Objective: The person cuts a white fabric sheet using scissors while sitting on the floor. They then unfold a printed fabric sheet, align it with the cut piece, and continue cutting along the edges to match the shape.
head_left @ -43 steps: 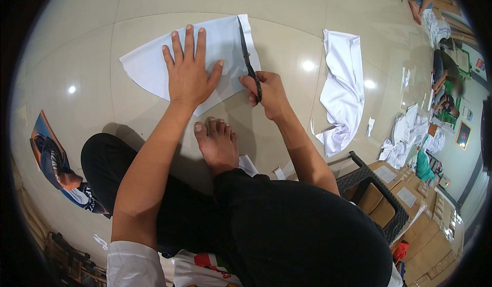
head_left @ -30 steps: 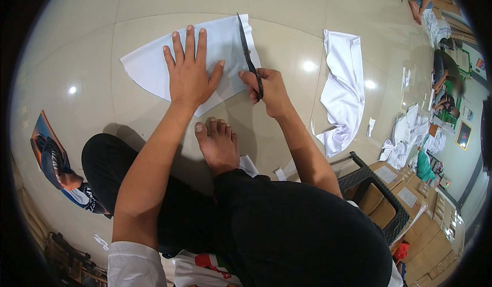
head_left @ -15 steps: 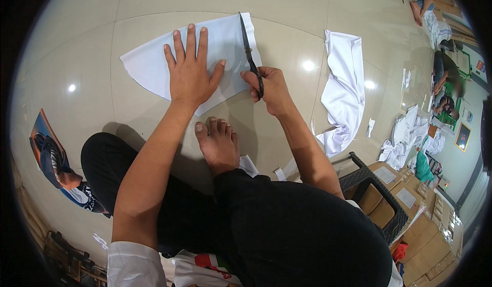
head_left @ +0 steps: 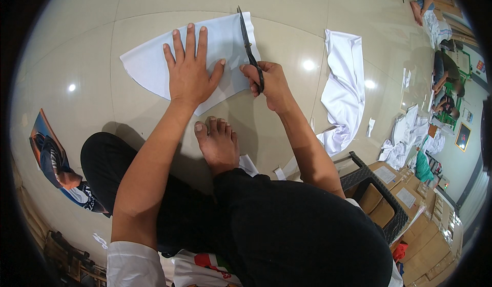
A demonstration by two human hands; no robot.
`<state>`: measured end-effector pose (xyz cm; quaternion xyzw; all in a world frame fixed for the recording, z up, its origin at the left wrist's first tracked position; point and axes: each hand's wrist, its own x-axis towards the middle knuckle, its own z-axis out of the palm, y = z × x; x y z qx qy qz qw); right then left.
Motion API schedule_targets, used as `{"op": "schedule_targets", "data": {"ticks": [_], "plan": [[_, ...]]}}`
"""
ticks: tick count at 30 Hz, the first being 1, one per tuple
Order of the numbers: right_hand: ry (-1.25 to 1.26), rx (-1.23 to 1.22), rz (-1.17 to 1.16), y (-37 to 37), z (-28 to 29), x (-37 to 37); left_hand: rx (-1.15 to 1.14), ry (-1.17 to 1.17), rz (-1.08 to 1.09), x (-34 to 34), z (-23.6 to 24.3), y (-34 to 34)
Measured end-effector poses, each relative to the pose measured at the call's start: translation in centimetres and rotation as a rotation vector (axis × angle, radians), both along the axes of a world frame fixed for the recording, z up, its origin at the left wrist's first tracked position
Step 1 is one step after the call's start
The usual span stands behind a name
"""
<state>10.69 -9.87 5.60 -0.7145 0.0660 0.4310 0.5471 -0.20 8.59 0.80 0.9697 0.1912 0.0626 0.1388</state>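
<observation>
A white piece of cloth (head_left: pixel 141 69) with a curved left edge lies on the tiled floor in front of me. My left hand (head_left: pixel 190 74) rests flat on it, fingers spread. My right hand (head_left: pixel 271 84) grips black scissors (head_left: pixel 248 46) at the cloth's right side. Their blades lie along a narrow margin near that edge, with the tips just past the cloth's top edge. My bare foot (head_left: pixel 218 146) is just below the cloth.
Crumpled white fabric (head_left: pixel 343 92) lies to the right, near small scraps (head_left: pixel 370 127). Beyond are cloth piles (head_left: pixel 405 138), cardboard boxes (head_left: pixel 420 225), a black plastic frame (head_left: pixel 379 200) and other people (head_left: pixel 448 74) along the wall. A dark bundle (head_left: pixel 54 164) sits at the left.
My right hand and the scissors have moved slightly upward, so the blade tips now reach beyond the cloth's top edge. My left hand stays almost still.
</observation>
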Motion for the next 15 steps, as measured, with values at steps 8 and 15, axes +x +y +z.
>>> {"op": "schedule_targets", "data": {"ticks": [8, 15], "plan": [[-0.012, -0.014, -0.027, 0.03, 0.09, 0.03, -0.01, 0.018, -0.002, 0.0, 0.06, 0.02], [-0.031, -0.046, 0.029, -0.78, 0.09, 0.03, -0.017, 0.022, -0.002, 0.01, 0.29, -0.02]]}}
